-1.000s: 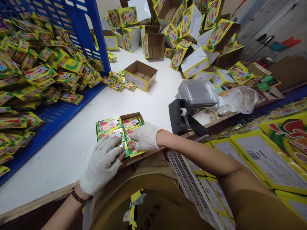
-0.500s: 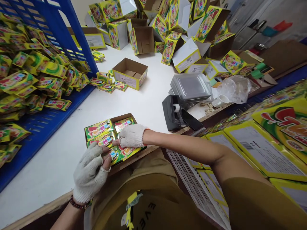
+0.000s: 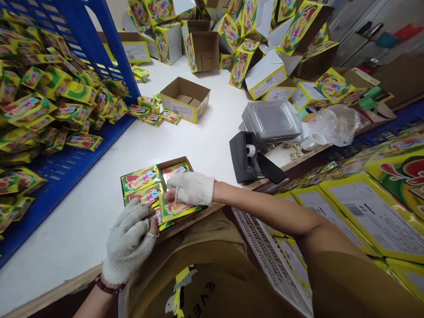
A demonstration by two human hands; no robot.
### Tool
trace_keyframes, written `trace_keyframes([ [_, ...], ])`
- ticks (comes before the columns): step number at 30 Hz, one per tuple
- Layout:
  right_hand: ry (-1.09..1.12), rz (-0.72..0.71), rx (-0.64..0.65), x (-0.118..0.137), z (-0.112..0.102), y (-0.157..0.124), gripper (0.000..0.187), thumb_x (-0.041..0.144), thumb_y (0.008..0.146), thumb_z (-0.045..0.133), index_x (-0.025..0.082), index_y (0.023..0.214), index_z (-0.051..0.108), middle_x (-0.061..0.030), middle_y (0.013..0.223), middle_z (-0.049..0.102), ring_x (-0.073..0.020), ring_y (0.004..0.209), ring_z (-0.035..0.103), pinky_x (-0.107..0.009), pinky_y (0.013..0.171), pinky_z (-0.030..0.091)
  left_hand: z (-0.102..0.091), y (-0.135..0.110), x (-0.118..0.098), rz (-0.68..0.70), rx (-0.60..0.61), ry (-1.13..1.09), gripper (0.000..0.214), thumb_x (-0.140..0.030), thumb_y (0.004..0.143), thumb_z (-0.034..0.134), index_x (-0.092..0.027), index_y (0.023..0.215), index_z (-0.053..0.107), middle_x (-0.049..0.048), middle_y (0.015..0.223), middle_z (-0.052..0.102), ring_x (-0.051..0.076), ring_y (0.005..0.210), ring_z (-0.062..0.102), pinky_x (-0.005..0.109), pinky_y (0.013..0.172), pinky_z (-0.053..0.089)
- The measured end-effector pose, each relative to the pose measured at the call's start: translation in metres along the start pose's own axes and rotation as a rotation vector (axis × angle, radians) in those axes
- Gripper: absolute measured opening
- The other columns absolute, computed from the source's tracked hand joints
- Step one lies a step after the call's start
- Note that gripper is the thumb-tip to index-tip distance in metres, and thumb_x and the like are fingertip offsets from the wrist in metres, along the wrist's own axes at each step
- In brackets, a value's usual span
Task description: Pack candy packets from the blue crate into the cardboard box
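Observation:
A shallow open cardboard box [image 3: 175,161] lies at the table's near edge, filled with yellow-green TWINS packets [image 3: 142,179]. My left hand [image 3: 129,240], in a white fingerless glove, bends its fingers over the box's near left corner; the glove hides that corner. My right hand [image 3: 190,189], gloved alike, reaches in from the right. Its fingers are curled at the top edge of a near right TWINS packet [image 3: 179,211], which looks slightly tilted. The fingertips are partly hidden against it.
A blue crate [image 3: 82,161] heaped with small packets [image 3: 49,106] stands at the left. An empty carton [image 3: 185,106] sits farther back, before piled cartons [image 3: 202,53]. A black tape dispenser [image 3: 239,157] and clear plastic trays [image 3: 271,119] are to the right, with stacked full boxes [image 3: 374,216] beyond.
My right hand has drawn slightly right, its fingers curling onto the near right packet, whose position has shifted. My left fingers have pulled back a little from the middle. The view has shifted slightly.

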State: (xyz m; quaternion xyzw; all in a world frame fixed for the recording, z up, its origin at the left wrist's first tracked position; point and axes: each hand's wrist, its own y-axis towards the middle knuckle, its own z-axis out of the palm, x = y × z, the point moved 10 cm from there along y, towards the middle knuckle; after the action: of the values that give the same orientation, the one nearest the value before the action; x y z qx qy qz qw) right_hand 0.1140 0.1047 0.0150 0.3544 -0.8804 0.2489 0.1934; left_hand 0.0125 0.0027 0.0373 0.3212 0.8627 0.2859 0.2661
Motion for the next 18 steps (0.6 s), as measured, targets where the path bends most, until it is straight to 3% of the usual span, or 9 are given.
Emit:
trace_keyframes([
  [4,-0.265,-0.001,0.090,-0.014,0.024,0.006,0.040,0.053,0.094,0.058,0.016,0.103,0.071,-0.0112,0.104,0.072,-0.0236,0.093,0.066,-0.029,0.070,0.041,0.001,0.002,-0.002,0.023,0.007,0.019,0.025,-0.001,0.079,0.067,-0.019,0.075,0.050,0.0077,0.089,0.068,0.023,0.094,0.069,0.050,0.097,0.057],
  [8,-0.451,-0.114,0.159,-0.001,0.034,0.005,0.047,0.055,0.098,0.048,0.015,0.103,0.072,-0.0121,0.106,0.072,-0.0282,0.098,0.067,-0.035,0.077,0.044,0.000,0.003,-0.003,0.015,-0.003,0.015,0.027,0.001,0.079,0.067,-0.019,0.076,0.049,0.0086,0.089,0.068,0.024,0.094,0.068,0.051,0.091,0.060],
  [12,-0.440,-0.113,0.014,0.006,0.030,0.001,0.048,0.051,0.103,0.037,0.015,0.110,0.068,-0.0116,0.112,0.069,-0.0274,0.102,0.064,-0.038,0.079,0.046,0.001,0.000,-0.001,0.000,-0.006,0.016,0.027,0.001,0.079,0.067,-0.019,0.077,0.049,0.0091,0.091,0.068,0.024,0.094,0.067,0.051,0.090,0.059],
  [16,-0.402,-0.083,-0.068,0.006,0.036,-0.001,0.042,0.044,0.104,0.037,0.015,0.110,0.067,-0.0121,0.108,0.068,-0.0264,0.102,0.062,-0.039,0.081,0.045,-0.002,0.003,-0.002,0.006,-0.012,0.019,0.027,-0.001,0.080,0.068,-0.019,0.076,0.049,0.0078,0.089,0.067,0.022,0.090,0.066,0.047,0.090,0.058],
  [18,-0.406,-0.076,-0.118,0.007,0.034,0.000,0.041,0.045,0.103,0.039,0.015,0.109,0.067,-0.0132,0.110,0.066,-0.0282,0.104,0.060,-0.042,0.084,0.045,0.000,0.009,-0.003,-0.018,0.048,0.034,0.025,-0.005,0.083,0.065,-0.019,0.072,0.048,0.0064,0.085,0.066,0.021,0.084,0.065,0.045,0.089,0.056],
])
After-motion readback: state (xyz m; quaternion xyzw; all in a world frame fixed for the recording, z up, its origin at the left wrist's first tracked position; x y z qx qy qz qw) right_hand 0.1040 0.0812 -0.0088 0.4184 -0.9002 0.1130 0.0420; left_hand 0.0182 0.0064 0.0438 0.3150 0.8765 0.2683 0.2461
